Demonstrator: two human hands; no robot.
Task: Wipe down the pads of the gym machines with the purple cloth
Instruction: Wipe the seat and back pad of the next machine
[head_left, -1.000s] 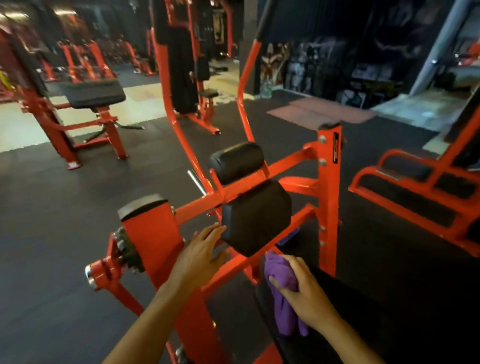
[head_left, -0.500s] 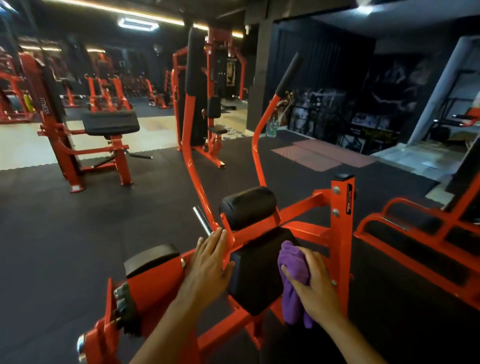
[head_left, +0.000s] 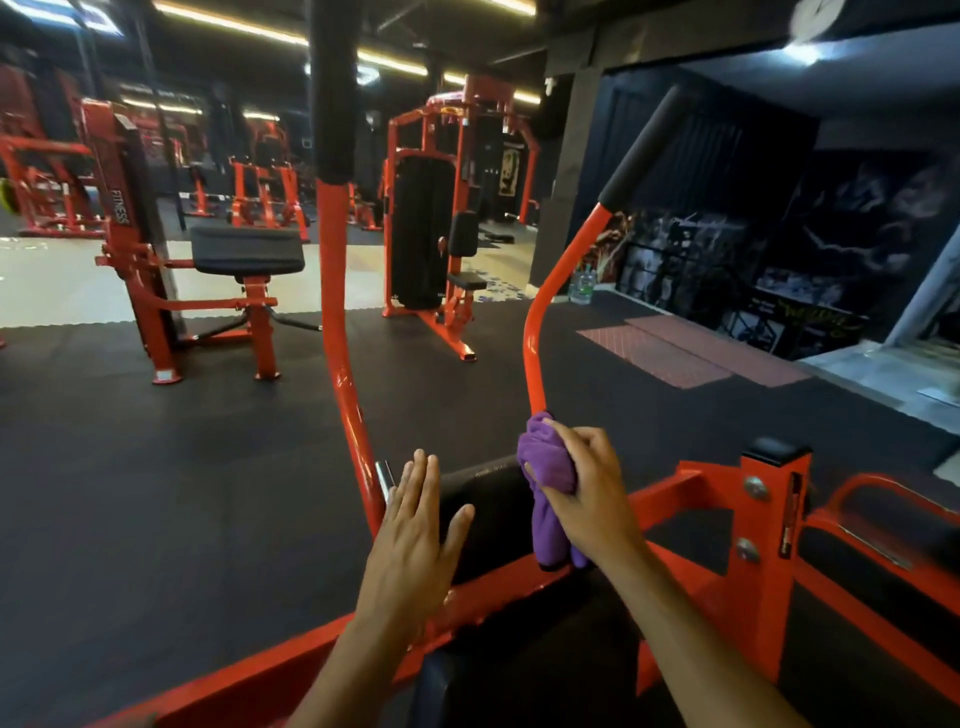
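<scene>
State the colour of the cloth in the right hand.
Purple; the cloth shows clearly in the head view.

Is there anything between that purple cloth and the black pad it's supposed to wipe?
Nothing visible. The right hand already presses the purple cloth against the black roller pad; the left hand lies flat beside it.

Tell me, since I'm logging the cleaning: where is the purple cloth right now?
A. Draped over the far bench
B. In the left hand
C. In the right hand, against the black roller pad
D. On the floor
C: the right hand grips the purple cloth against the black roller pad; the left hand is flat and holds nothing.
</scene>
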